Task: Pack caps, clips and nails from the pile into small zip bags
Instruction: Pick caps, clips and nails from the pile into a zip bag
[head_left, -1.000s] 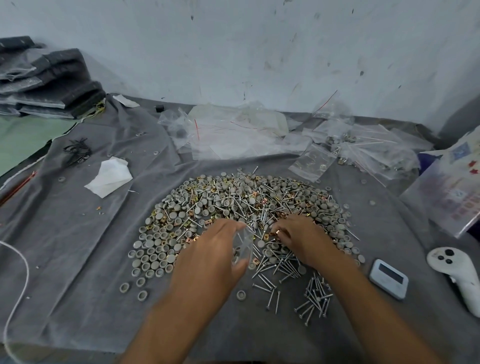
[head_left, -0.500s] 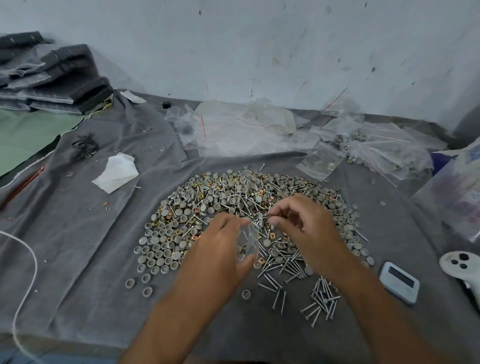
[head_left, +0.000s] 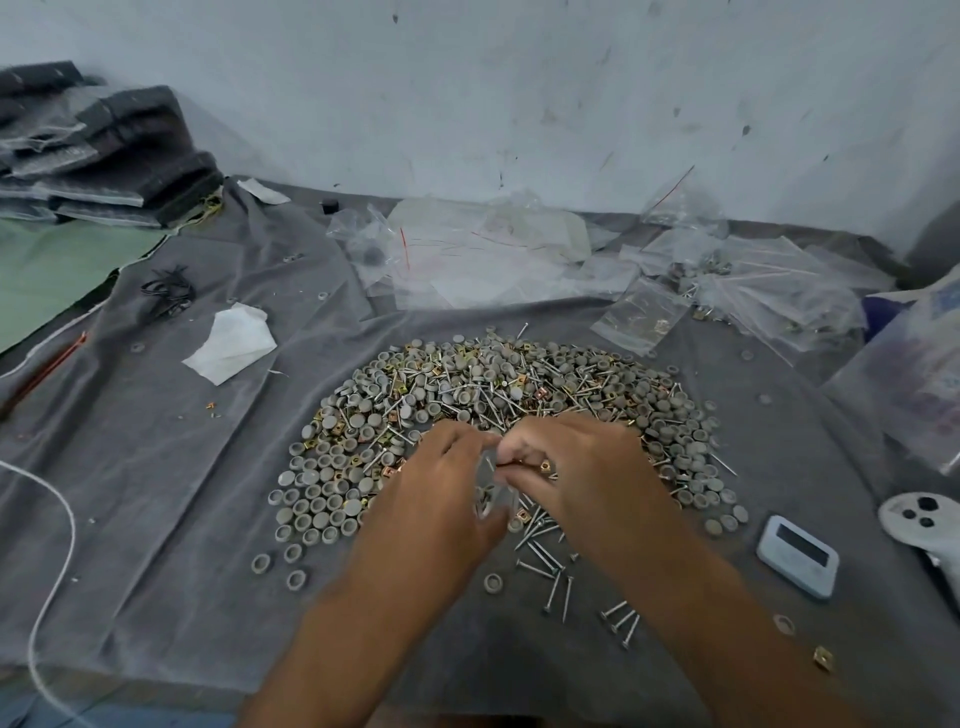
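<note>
A wide pile (head_left: 467, 395) of grey round caps, brass clips and steel nails lies on the grey cloth (head_left: 156, 467). Both hands meet over its near edge. My left hand (head_left: 436, 499) holds a small clear zip bag (head_left: 493, 493) upright, thumb on its near side. My right hand (head_left: 582, 473) has its fingertips pinched at the bag's mouth; what they hold is too small to make out. Loose nails (head_left: 561, 577) lie just in front of the hands.
Empty and filled clear bags (head_left: 519, 260) are heaped at the back and right. A white tissue (head_left: 231, 343) lies to the left. A small white timer (head_left: 797, 556) and a white controller (head_left: 919, 519) sit at the right. Stacked dark packets (head_left: 98, 156) stand far left.
My right hand lifted off the pile with a pinched piece and came to the mouth of the bag. My left hand kept holding the bag, moving slightly towards the right hand.
</note>
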